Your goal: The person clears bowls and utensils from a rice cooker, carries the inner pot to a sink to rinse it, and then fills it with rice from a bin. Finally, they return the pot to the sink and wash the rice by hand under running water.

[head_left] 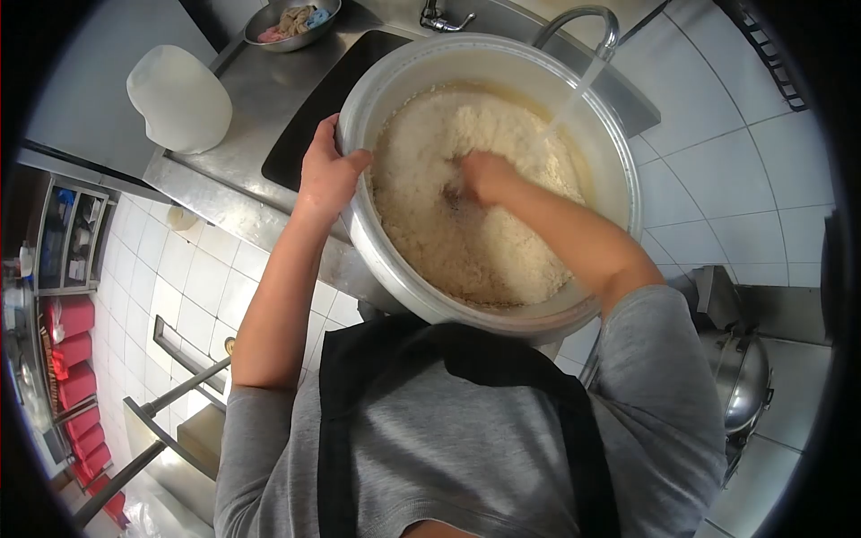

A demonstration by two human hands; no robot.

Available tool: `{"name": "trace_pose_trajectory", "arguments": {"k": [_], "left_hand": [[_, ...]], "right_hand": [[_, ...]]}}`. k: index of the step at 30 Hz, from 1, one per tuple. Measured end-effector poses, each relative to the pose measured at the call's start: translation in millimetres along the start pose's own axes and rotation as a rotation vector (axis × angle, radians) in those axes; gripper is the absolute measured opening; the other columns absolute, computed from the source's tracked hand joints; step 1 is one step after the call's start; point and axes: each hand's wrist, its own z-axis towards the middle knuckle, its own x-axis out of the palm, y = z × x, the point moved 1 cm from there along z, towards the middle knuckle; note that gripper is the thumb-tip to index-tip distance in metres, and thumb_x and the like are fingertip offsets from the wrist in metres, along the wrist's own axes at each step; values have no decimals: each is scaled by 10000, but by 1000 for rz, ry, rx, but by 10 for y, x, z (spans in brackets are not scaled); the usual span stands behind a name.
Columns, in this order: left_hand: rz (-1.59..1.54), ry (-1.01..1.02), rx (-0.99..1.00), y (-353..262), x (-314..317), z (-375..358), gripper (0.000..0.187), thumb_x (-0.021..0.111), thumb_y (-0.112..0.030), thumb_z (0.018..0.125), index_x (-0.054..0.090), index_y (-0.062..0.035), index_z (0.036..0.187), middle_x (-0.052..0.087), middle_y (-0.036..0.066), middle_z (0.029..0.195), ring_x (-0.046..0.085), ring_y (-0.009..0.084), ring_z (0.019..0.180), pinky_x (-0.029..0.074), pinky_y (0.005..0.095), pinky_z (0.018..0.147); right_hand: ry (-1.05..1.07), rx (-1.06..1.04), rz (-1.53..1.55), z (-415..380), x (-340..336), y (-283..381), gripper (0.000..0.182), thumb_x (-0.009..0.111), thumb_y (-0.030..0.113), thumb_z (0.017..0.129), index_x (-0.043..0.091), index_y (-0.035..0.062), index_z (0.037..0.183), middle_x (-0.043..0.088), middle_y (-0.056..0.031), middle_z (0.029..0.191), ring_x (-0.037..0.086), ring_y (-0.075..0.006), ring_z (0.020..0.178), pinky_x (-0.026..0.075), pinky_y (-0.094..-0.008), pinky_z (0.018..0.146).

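Observation:
A large round metal pot [359, 211] rests at the sink, holding cloudy water and pale grains that look like rice [529, 260]. My left hand [332, 170] grips the pot's left rim, thumb on the inner side and fingers outside. In the middle of the pot, my right hand [484, 177] is partly under the cloudy water among the grains; its fingers are hidden. Water runs from a curved faucet [610, 40] into the pot at the upper right.
On the steel counter [215, 188] stands a translucent white plastic jug [179, 99]. A metal bowl with cloths [291, 25] sits behind it. A second tap [446, 18] is behind the pot. Metal cookware [744, 381] is at the right, metal bars [184, 354] at lower left.

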Motion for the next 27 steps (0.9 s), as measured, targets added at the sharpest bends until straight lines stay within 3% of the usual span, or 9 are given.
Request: {"name": "trace_pose_trajectory", "arguments": {"k": [3, 6, 10, 12, 15, 18, 21, 23, 27], "left_hand": [[-12, 11, -11, -18, -6, -13, 607, 598, -108, 675, 435, 23, 1245, 592, 178, 1066, 581, 242, 971, 423, 302, 877], [-41, -1, 12, 21, 11, -3, 594, 591, -106, 681, 437, 22, 1240, 595, 177, 1060, 582, 240, 967, 424, 303, 876], [-27, -14, 13, -37, 29, -6, 582, 591, -106, 687, 441, 21, 1234, 600, 175, 1048, 587, 238, 957, 429, 305, 869], [-9, -12, 4, -51, 50, -3, 580, 592, -107, 689, 441, 21, 1234, 602, 175, 1044, 589, 237, 952, 433, 306, 864], [-6, -8, 10, -57, 54, 21, 581, 593, -114, 690, 441, 22, 1234, 603, 177, 1045, 591, 241, 950, 436, 308, 859], [-2, 2, 18, -20, 56, 38, 585, 595, -125, 690, 440, 22, 1235, 601, 181, 1048, 590, 248, 954, 435, 309, 860], [24, 6, 18, 0, 50, 53, 592, 597, -132, 687, 439, 21, 1236, 599, 187, 1051, 589, 254, 959, 434, 311, 863], [29, 14, 15, 14, 44, 60, 596, 597, -132, 685, 437, 21, 1238, 598, 191, 1053, 589, 257, 963, 434, 313, 865], [30, 9, 15, 15, 53, 56, 601, 594, -129, 681, 434, 21, 1240, 598, 199, 1056, 590, 267, 971, 434, 321, 870]], "right_hand": [[-44, 180, 62, 168, 84, -683, 473, 526, 371, 830, 589, -13, 1097, 553, -212, 1173, 552, -303, 1067, 459, -410, 870], [270, 144, 58, 95, 137, -1367, 771, 325, 653, 854, 420, 52, 1328, 417, -214, 1342, 400, -331, 1247, 345, -432, 1012], [508, 422, 807, -763, 174, -1221, 869, 305, 731, 815, 122, 168, 1452, 101, -147, 1501, 178, -362, 1352, 194, -546, 1056], [570, 370, 1160, -848, 648, -1297, 884, 329, 737, 805, 139, 164, 1451, 40, -125, 1511, 122, -351, 1366, 159, -555, 1061], [330, 646, 1503, -1231, 268, -433, 870, 349, 709, 821, 141, 143, 1448, 107, -139, 1497, 182, -361, 1349, 204, -561, 1048], [234, 354, 2341, -777, 585, -445, 827, 403, 617, 864, 111, 105, 1444, 144, -158, 1477, 298, -362, 1296, 332, -525, 1000], [-237, 298, 2245, -515, 202, -496, 739, 433, 522, 900, 179, 57, 1415, 268, -169, 1421, 419, -302, 1213, 460, -435, 900], [-396, 467, 1789, -326, -110, -622, 557, 492, 359, 912, 357, 31, 1341, 441, -181, 1297, 477, -245, 1150, 505, -361, 804], [-506, 273, 934, 491, -142, -1049, 457, 554, 294, 810, 549, 3, 1162, 607, -187, 1048, 599, -281, 936, 501, -359, 740]]}}
